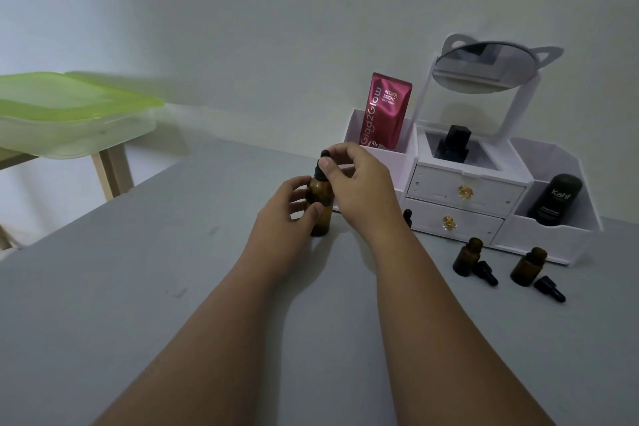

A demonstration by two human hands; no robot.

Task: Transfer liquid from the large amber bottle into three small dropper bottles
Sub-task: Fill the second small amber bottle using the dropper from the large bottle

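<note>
Two bare hands meet at the large amber bottle (320, 204), which stands upright on the grey table (173, 287) just in front of a white organiser (463, 190). The left hand (281, 214) curls around the bottle's body, its fingers (313, 213) closed on the glass from the left, while the right hand (359, 180) comes in from above and the right, fingers (328, 171) pinched on the black dropper cap (321, 166) at the neck. Whether the cap is screwed tight cannot be told. To the right, near the organiser's front edge, two small amber bottles stand open and apart: the nearer-left bottle (467, 256) with a black dropper (485, 272) lying just beside its base, and the right bottle (529, 266) with another dropper (549, 288) lying beside it. A further small dark dropper top (408, 217) shows just past the right wrist, against the lower drawer (453, 222); what it belongs to is hidden by the arm. In the organiser, a red sachet (385, 111) marked Retinol Bright stands in the left compartment, a dark square bottle (454, 145) sits in the middle well above the two drawers, and a black container (555, 199) marked Kahf leans in the right compartment. A round mirror (484, 67) with cat ears tilts above on its stand. At far left, a clear box with a green lid (69, 100) rests on a wooden stool (110, 169) against the pale wall.
</note>
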